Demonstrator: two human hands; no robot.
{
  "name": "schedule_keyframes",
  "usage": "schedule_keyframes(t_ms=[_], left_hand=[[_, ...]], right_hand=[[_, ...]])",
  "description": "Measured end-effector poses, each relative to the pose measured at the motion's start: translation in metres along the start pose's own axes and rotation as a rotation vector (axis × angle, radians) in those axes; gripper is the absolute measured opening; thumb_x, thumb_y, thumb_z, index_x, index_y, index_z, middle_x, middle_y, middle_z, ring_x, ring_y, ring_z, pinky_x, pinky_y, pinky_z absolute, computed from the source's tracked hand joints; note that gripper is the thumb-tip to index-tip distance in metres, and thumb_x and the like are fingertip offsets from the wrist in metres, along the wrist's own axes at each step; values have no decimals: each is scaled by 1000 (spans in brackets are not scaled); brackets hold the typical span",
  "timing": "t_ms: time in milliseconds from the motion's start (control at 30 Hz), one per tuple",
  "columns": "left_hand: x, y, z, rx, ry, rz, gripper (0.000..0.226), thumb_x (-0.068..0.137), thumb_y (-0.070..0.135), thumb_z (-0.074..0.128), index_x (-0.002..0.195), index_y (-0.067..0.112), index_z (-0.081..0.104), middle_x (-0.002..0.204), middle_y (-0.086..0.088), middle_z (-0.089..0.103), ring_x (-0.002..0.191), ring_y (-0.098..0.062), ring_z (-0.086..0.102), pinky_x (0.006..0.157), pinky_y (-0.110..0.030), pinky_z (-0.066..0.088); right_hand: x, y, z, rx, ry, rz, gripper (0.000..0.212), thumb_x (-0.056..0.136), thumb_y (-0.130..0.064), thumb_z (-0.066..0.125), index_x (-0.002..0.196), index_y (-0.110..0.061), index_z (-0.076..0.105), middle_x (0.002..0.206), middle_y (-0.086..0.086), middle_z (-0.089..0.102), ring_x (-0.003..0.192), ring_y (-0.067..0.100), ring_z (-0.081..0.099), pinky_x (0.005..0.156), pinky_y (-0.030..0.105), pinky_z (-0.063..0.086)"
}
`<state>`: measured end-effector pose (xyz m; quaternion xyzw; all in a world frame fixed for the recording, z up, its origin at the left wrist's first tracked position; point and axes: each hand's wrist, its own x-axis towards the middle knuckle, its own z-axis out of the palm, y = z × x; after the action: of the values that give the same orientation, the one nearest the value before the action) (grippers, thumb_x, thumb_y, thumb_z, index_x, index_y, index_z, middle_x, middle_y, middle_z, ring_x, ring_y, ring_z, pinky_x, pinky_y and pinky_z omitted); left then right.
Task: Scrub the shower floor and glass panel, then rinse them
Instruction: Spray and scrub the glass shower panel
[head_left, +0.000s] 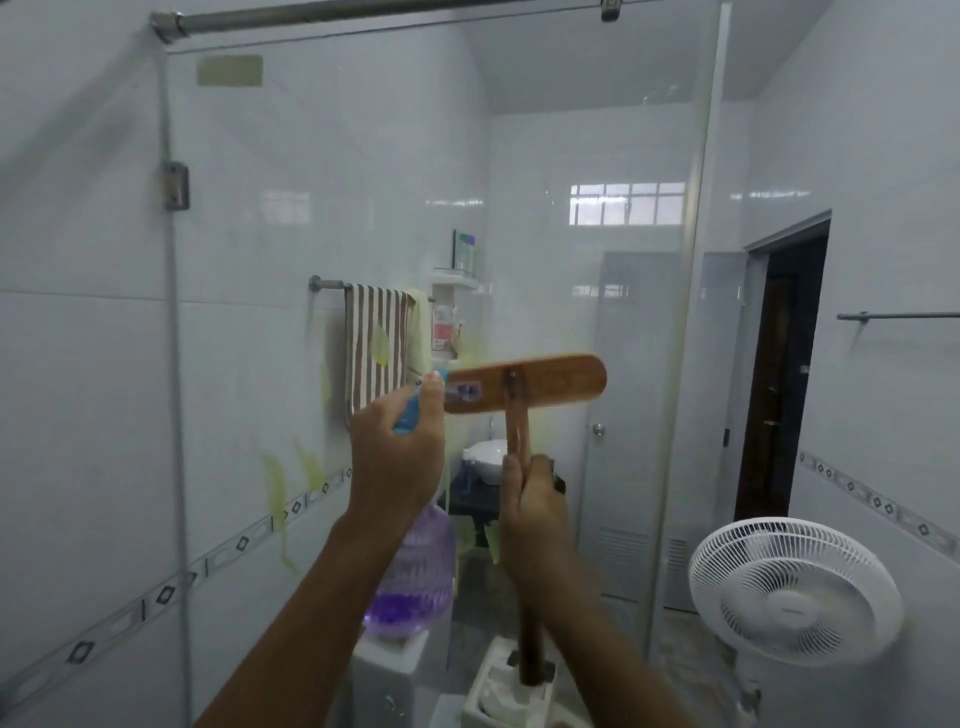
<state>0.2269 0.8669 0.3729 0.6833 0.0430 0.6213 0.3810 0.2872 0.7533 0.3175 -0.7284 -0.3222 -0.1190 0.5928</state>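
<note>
While you work the glass panel (519, 156), which fills nearly the whole view in front of you, watch how hard you lean: it's one tall sheet hung off a top rail (363, 13), and a heavy shove could set it flexing. Yellow-green streaks of cleaner (275, 488) run down it, and my read is that they'll reach the shower floor, which sits below your view, so slick footing is a real risk. Over to your right, a white fan (795, 592) stands just past the panel's edge; stray spray or rinse water could land on it, so aim away from that side. Now the brush (545, 382): its wooden head lies crosswise at chest height, up against the glass as far as I can tell. You've got one hand on a long handle, so the head could twist and drag a hard edge across the pane. The spray bottle (415, 571), purple liquid inside, hangs with its blue nozzle right beside the brush head, and a squeeze could mist back at your face. Your hands are apart: the left hand (397, 457) is wrapped round the bottle's neck, finger at the trigger, and the right hand (530, 499) is clamped on the handle.
</note>
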Motion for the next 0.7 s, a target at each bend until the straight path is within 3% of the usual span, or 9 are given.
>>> schedule_keyframes(t_ms=[67,200,300,433,567,700], left_hand=[[4,-2,0,12,21,3,50,101,36,51,68,-1,60,58,-14,57,51,-23,55,45,-36,49],[15,-3,-4,21,27,-26,46,101,36,52,66,7,58,54,-3,53,46,-10,53,40,-19,43],[16,-8,-15,20,33,-44,48,102,33,52,59,11,53,50,1,49,42,-6,47,39,-15,36],[17,-19,-31,52,20,-94,44,101,35,53,66,10,57,56,3,55,47,-3,59,40,-10,38],[23,-34,-41,106,0,-123,49,100,43,52,67,8,61,61,-8,62,56,-24,64,44,-28,48],[27,-28,-37,60,-22,-127,49,100,42,52,74,3,65,69,-15,65,62,-29,66,51,-41,55]], right_hand=[[40,-42,-8,-50,56,-103,31,104,-45,29,99,-20,46,74,2,56,60,13,56,49,30,46],[76,-83,-5,-31,68,-124,34,104,-49,26,102,-20,44,77,0,54,62,12,55,52,33,52],[35,-40,18,-50,26,-84,28,104,-43,29,95,-22,46,73,2,55,57,11,52,46,24,42],[-30,6,40,-43,-54,121,29,104,-41,30,97,-23,51,76,-2,57,60,4,51,48,15,43],[9,-35,33,-49,26,-1,34,104,-43,29,97,-19,52,74,-1,56,58,7,50,48,21,42],[72,-99,17,56,66,-42,36,104,-48,27,107,-19,48,77,-2,54,59,10,53,47,23,50]])
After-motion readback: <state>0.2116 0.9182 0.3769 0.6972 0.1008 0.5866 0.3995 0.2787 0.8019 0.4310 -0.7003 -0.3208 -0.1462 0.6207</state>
